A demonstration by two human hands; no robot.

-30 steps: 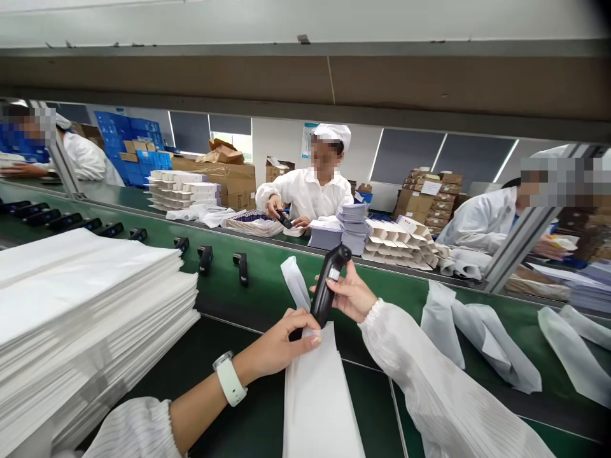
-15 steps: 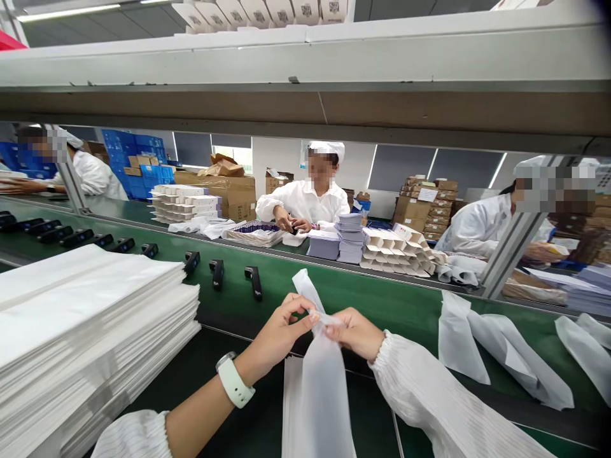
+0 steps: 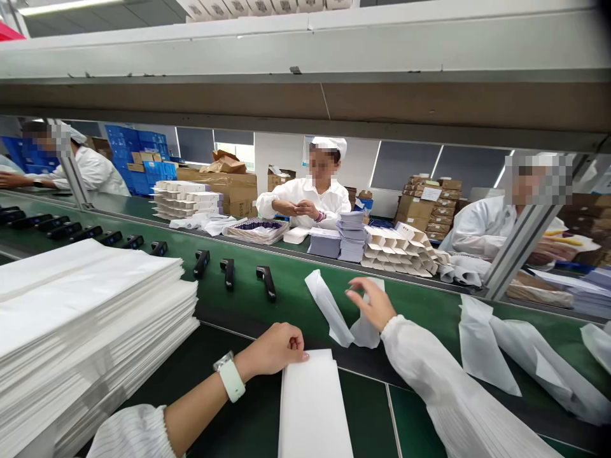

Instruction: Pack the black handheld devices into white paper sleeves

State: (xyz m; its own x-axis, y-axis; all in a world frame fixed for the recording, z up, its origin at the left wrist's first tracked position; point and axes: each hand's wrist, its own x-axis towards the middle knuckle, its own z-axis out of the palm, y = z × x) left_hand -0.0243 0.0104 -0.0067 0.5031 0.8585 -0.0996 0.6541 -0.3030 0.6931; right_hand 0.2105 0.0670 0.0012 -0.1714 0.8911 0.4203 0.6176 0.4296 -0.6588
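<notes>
My left hand [image 3: 279,348] has its fingers pinched at the top left corner of a narrow stack of white sheets [image 3: 312,407] on the dark table. Further right and higher, my right hand [image 3: 372,305] is spread with nothing in its fingers, just over a folded translucent white sheet [image 3: 329,312] lying bent on the green belt. Part of that sheet is behind the right hand. A black device [image 3: 266,283] lies on the belt to the left of the sheet.
A tall pile of white sheets [image 3: 95,337] stands at the left. More black devices [image 3: 109,238] line the green belt [image 3: 296,318]. Other folded sheets [image 3: 515,350] lie at the right. A shelf [image 3: 305,57] spans overhead. Three people in white sit across the belt.
My right hand has let go of the folded sheet, which now lies on the belt, and opened. My left hand has moved down to the narrow stack. The black devices have shifted right.
</notes>
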